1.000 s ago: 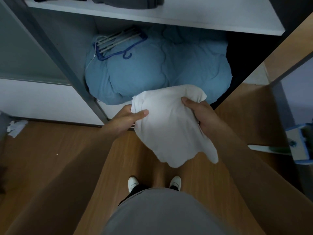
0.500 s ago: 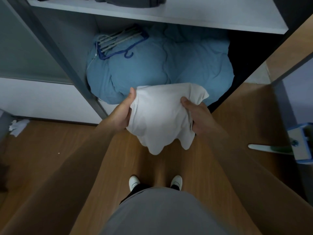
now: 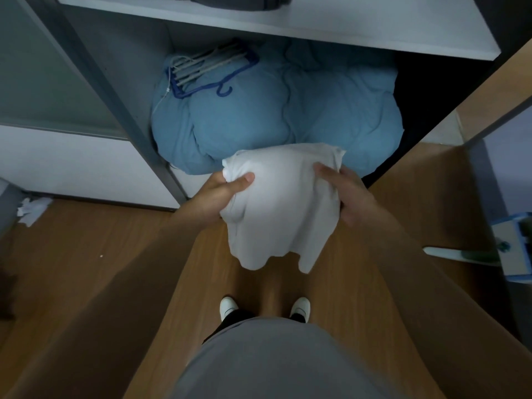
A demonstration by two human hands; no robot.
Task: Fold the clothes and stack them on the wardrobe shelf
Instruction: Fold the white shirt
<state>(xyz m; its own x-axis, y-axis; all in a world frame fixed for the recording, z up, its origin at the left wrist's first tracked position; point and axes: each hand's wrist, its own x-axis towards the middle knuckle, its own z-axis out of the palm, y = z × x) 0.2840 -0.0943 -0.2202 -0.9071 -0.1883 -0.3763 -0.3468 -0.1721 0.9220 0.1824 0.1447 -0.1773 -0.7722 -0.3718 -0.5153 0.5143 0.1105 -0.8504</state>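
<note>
A white garment [image 3: 279,205] hangs in mid-air in front of the wardrobe, partly bunched, its lower edges drooping toward the floor. My left hand [image 3: 221,194] grips its left side, thumb on top of the cloth. My right hand [image 3: 345,194] holds the right side, thumb over the front and fingers hidden behind the fabric. Above, the white wardrobe shelf [image 3: 374,27] carries a dark folded garment [image 3: 230,0] at the top edge of the view.
A bulky blue duvet [image 3: 273,116] fills the wardrobe's lower compartment, with blue and white hangers [image 3: 207,70] lying on it. A grey door frame [image 3: 115,105] stands at the left. Crumpled white paper [image 3: 31,210] lies on the wooden floor. A blue-and-white object [image 3: 512,246] sits at the right.
The garment has been gathered narrower and shorter. My left hand shifted from the cloth's edge to gripping it with the thumb on top; both hands stay at about the same height.
</note>
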